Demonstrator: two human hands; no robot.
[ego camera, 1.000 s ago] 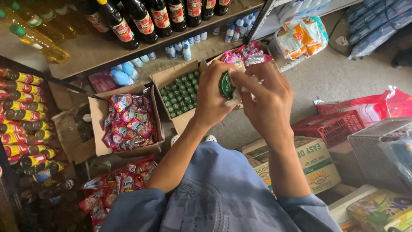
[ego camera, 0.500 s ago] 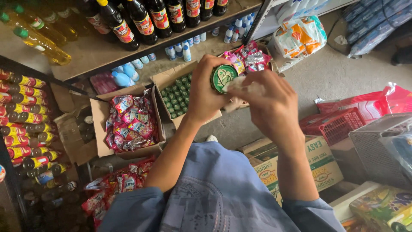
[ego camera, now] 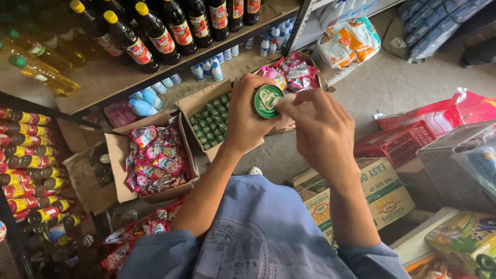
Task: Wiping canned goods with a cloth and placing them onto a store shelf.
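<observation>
From up here I see the bare concrete floor (ego camera: 382, 88) filling the right of the view, grey and rough. Along the top runs a wooden shelf (ego camera: 108, 77), dusty, carrying dark glass bottles (ego camera: 175, 26) with red labels and yellow caps; beside them lie pale yellow oil bottles (ego camera: 41, 70). Down the left edge, red-labelled bottles (ego camera: 20, 170) are stacked on their sides. On the floor sit open cardboard boxes: one (ego camera: 116, 170) heaped with shiny crinkled sachets (ego camera: 155, 160), another (ego camera: 194, 106) packed with rows of small green-capped jars (ego camera: 209, 121). At right I make out a printed carton (ego camera: 380, 194), a red plastic basket (ego camera: 400, 144) with mesh walls and a grey crate (ego camera: 454, 170).

My left hand (ego camera: 245, 116) is raised above the boxes, its fingers curled tightly around a small round green tin (ego camera: 267, 101), which shows its flat glossy lid toward me. The tin sits in the air between both hands, over the box of jars. My right hand (ego camera: 323, 134) meets it from the right: thumb and forefinger are pinched together at the lid's edge, touching it, the other fingers folded loosely. What they pinch I cannot tell.
</observation>
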